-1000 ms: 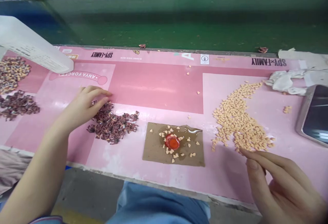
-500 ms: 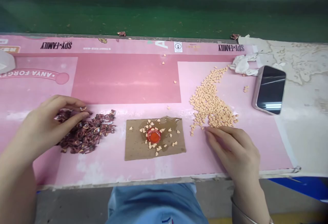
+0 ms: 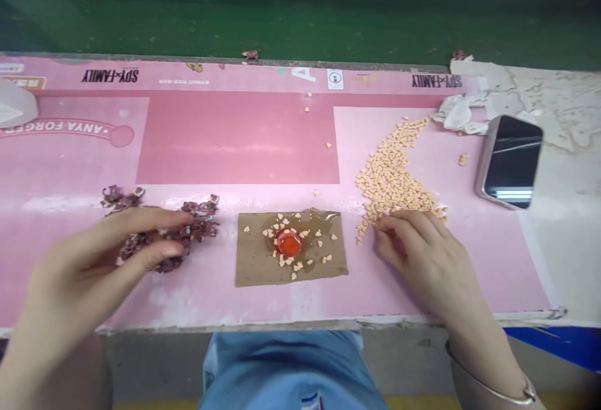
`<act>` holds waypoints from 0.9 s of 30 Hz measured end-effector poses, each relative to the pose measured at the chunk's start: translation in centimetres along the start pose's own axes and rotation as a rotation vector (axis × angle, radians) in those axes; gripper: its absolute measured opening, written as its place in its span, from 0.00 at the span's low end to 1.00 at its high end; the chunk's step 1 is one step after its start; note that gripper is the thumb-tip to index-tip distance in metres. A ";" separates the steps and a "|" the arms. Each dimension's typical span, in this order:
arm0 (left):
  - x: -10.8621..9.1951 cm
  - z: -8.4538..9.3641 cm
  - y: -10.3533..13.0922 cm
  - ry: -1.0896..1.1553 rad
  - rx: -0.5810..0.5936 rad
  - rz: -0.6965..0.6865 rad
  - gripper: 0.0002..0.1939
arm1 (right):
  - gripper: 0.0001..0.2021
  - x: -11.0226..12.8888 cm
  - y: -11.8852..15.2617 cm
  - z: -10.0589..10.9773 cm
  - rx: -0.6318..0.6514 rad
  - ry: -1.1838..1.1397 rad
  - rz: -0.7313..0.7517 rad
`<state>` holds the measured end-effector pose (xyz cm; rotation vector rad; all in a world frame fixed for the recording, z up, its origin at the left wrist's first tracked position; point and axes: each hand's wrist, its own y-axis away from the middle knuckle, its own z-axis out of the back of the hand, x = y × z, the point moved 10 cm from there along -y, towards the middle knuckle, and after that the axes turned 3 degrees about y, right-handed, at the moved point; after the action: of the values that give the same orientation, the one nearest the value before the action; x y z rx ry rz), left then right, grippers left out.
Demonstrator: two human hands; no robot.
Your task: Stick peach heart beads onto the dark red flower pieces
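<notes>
My left hand (image 3: 107,253) is over a pile of small dark-maroon pieces with pale bits (image 3: 200,230), thumb and fingers apart around part of it. My right hand (image 3: 427,260) rests at the near edge of a spread of tiny beige pieces (image 3: 392,178). Its fingers are curled with the tips together, and whatever lies between them is hidden. Between the hands lies a brown card (image 3: 251,266) wet with clear liquid. On the card sits a small red round cap-like dish (image 3: 289,244), with beige pieces scattered around it.
A phone (image 3: 511,163) lies at the right beside crumpled white tissue (image 3: 457,112). A white object (image 3: 16,106) stands at the left edge. Pink printed sheeting (image 3: 235,141) covers the table; a green surface (image 3: 300,28) runs behind it.
My left hand has moved right and toward me over the maroon pile, its thumb and fingers farther from the pile's back edge. My right hand's fingers have curled in. The view has shifted slightly.
</notes>
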<state>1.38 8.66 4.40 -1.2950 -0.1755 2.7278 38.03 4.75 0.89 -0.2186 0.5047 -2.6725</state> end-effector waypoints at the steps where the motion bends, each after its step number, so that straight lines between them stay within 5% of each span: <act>1: -1.5 -0.9 0.5 0.040 0.037 -0.078 0.14 | 0.05 0.0 -0.2 0.2 -0.005 -0.067 -0.032; 5: -5.8 -5.3 2.3 0.220 0.164 -0.188 0.14 | 0.07 2.8 -1.5 1.5 -0.031 -0.471 -0.119; 10: -7.9 -9.6 4.0 0.264 0.183 -0.138 0.09 | 0.05 9.2 -2.9 1.4 -0.008 -0.960 -0.129; 21: -7.9 -11.0 5.1 0.298 0.097 -0.068 0.10 | 0.07 10.2 -1.4 0.0 -0.123 -0.970 -0.313; 27: -7.5 -11.4 5.9 0.371 0.093 -0.046 0.08 | 0.07 10.1 -1.7 0.9 -0.147 -0.879 -0.247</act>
<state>14.62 2.31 2.03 -1.7105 -0.0422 2.3715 28.53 1.67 3.15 -1.4806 0.3860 -2.4161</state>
